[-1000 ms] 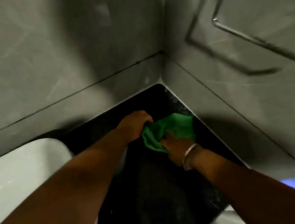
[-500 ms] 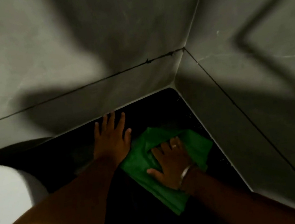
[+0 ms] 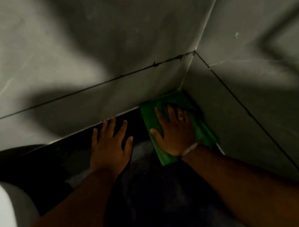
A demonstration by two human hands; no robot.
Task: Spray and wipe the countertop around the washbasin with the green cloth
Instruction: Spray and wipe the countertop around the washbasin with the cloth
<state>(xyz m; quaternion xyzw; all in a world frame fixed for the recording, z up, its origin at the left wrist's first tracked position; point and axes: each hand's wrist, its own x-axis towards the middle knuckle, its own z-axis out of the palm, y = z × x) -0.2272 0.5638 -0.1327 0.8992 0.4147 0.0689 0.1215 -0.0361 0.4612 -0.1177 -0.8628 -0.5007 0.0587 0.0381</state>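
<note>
The green cloth (image 3: 204, 130) lies flat on the black countertop (image 3: 156, 199), pushed into the far corner where the two grey walls meet. My right hand (image 3: 174, 131) presses flat on the cloth with its fingers spread; a metal bangle circles the wrist. To the left of the cloth my left hand (image 3: 109, 146) rests flat on the bare countertop, fingers apart, fingertips almost at the back wall. The white washbasin (image 3: 2, 209) shows at the lower left. No spray bottle is in view.
Grey tiled walls close in the counter: the back wall (image 3: 79, 56) and the right wall (image 3: 266, 87), meeting at the corner just behind the cloth. Dark shadows fall across both walls.
My right hand has slid the cloth away from me into the far corner. The cloth was bunched in both hands, then spread flat. My left hand let go and rests on the counter.
</note>
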